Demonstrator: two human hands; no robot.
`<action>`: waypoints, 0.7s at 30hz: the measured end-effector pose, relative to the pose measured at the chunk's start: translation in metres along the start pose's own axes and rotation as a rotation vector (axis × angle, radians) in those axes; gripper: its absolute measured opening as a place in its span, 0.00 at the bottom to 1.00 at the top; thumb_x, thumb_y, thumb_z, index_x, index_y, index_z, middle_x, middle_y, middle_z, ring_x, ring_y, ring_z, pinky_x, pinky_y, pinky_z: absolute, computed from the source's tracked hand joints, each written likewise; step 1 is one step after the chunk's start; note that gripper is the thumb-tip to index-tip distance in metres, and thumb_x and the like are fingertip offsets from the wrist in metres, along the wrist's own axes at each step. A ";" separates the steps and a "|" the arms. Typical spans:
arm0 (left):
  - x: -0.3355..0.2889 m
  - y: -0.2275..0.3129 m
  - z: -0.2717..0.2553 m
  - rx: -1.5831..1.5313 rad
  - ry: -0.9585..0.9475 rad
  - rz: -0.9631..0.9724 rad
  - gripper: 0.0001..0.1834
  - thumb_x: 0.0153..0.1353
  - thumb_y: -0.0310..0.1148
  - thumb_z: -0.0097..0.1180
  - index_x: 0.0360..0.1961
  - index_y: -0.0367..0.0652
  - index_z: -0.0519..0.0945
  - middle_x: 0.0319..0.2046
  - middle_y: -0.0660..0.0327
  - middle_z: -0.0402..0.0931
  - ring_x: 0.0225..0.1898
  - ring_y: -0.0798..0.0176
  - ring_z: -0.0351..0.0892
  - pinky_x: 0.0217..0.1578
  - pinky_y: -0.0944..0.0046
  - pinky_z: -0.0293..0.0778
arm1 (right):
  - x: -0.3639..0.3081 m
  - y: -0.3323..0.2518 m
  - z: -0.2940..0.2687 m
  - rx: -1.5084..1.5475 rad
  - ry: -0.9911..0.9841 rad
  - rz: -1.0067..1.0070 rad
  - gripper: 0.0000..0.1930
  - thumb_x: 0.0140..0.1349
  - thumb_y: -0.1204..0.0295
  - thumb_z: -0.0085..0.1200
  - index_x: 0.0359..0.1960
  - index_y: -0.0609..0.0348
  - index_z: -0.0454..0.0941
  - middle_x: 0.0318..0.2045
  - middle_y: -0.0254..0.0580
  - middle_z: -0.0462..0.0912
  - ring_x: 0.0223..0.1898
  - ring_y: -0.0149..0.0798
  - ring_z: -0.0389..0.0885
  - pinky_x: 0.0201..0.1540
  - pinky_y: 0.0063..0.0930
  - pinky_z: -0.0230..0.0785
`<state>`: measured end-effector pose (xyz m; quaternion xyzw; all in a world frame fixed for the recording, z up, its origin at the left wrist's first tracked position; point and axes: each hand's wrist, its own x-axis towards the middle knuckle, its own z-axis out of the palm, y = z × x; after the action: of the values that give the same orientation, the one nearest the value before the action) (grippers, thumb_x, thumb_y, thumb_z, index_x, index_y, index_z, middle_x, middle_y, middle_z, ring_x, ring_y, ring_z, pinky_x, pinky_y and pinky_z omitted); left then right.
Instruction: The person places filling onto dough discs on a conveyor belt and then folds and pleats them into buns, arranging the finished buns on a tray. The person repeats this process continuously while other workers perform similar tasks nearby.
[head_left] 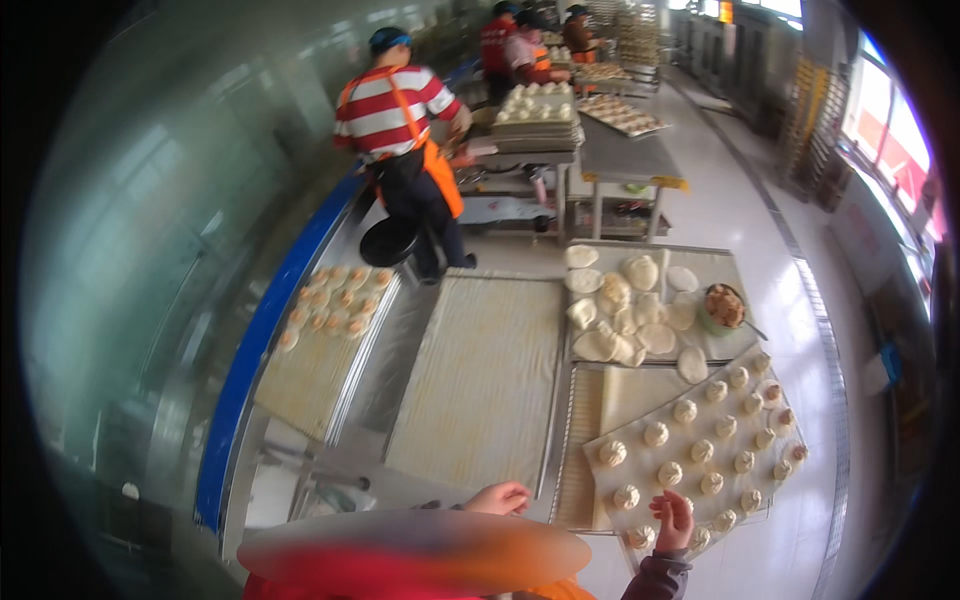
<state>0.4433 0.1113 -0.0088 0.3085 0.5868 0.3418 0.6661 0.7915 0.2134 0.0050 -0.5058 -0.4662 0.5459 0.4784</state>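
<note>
My left hand [503,498] hovers by the near edge of a long cloth-lined tray [480,380], its fingers loosely extended with nothing visible in them. My right hand [674,520], fingers slightly curled and apart, is over the near side of a tilted tray [640,490] of pleated buns. No object shows in it. A pleated bun [640,538] lies beside its fingers, and another bun [626,497] is a little farther left. Rows of more buns spread to the right.
Flat dough rounds [655,338] lie on a board beyond the buns, beside a bowl of filling [724,308]. At left, a tray [310,385] carries more buns near a blue-edged ledge [270,340]. A co-worker in an orange apron [438,180] stands ahead by a black bucket [389,242].
</note>
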 end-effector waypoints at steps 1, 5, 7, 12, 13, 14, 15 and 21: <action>0.006 -0.001 0.006 -0.035 -0.082 0.010 0.13 0.70 0.33 0.48 0.50 0.38 0.73 0.39 0.63 0.78 0.40 0.70 0.78 0.40 0.69 0.74 | -0.003 -0.002 -0.001 -0.002 -0.004 0.009 0.11 0.67 0.75 0.50 0.48 0.63 0.76 0.35 0.40 0.83 0.33 0.31 0.81 0.36 0.20 0.70; 0.021 -0.003 0.038 -0.005 -0.187 0.084 0.12 0.70 0.32 0.48 0.49 0.37 0.73 0.38 0.63 0.78 0.40 0.70 0.78 0.41 0.70 0.74 | -0.013 -0.022 -0.009 -0.094 0.039 -0.006 0.10 0.67 0.74 0.51 0.47 0.63 0.77 0.34 0.38 0.83 0.33 0.30 0.81 0.35 0.21 0.70; 0.021 -0.002 0.050 -0.097 -0.276 0.115 0.11 0.70 0.32 0.48 0.49 0.37 0.73 0.38 0.63 0.78 0.40 0.70 0.78 0.42 0.70 0.74 | -0.025 -0.034 -0.012 -0.149 0.120 0.056 0.09 0.67 0.73 0.51 0.46 0.63 0.77 0.33 0.37 0.83 0.33 0.31 0.81 0.34 0.21 0.71; 0.007 0.004 0.037 -0.045 -0.203 0.120 0.11 0.69 0.30 0.49 0.49 0.37 0.73 0.39 0.62 0.79 0.40 0.71 0.78 0.41 0.72 0.74 | -0.037 -0.032 0.009 -0.096 0.042 0.046 0.09 0.67 0.78 0.49 0.47 0.62 0.77 0.36 0.38 0.84 0.37 0.30 0.82 0.40 0.21 0.71; 0.003 0.004 0.030 -0.091 -0.162 0.111 0.11 0.69 0.30 0.49 0.49 0.37 0.73 0.40 0.61 0.79 0.40 0.70 0.79 0.41 0.71 0.74 | -0.037 -0.025 0.018 -0.063 0.014 0.033 0.09 0.67 0.79 0.48 0.47 0.64 0.76 0.36 0.39 0.84 0.37 0.30 0.82 0.42 0.22 0.72; -0.002 0.004 0.023 -0.052 -0.116 0.097 0.11 0.70 0.30 0.48 0.49 0.37 0.73 0.40 0.61 0.79 0.40 0.70 0.79 0.40 0.71 0.74 | -0.040 -0.018 0.026 -0.065 -0.015 0.082 0.10 0.68 0.79 0.47 0.48 0.65 0.76 0.36 0.39 0.84 0.38 0.31 0.81 0.43 0.23 0.72; -0.008 0.002 0.015 -0.082 -0.086 0.118 0.11 0.70 0.30 0.48 0.49 0.38 0.73 0.40 0.61 0.79 0.40 0.70 0.79 0.40 0.72 0.74 | -0.040 -0.010 0.038 -0.053 -0.066 0.098 0.11 0.67 0.80 0.47 0.49 0.64 0.76 0.37 0.39 0.83 0.39 0.31 0.81 0.44 0.24 0.73; -0.071 0.005 -0.064 -0.187 0.115 0.112 0.11 0.70 0.29 0.46 0.50 0.39 0.73 0.41 0.61 0.79 0.42 0.69 0.79 0.40 0.70 0.74 | -0.051 0.023 0.145 -0.152 -0.517 0.119 0.11 0.66 0.80 0.46 0.48 0.64 0.76 0.38 0.38 0.84 0.41 0.29 0.81 0.45 0.23 0.73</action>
<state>0.3738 0.0565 0.0276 0.2574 0.5714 0.4488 0.6370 0.6475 0.1563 -0.0042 -0.4106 -0.5820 0.6473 0.2714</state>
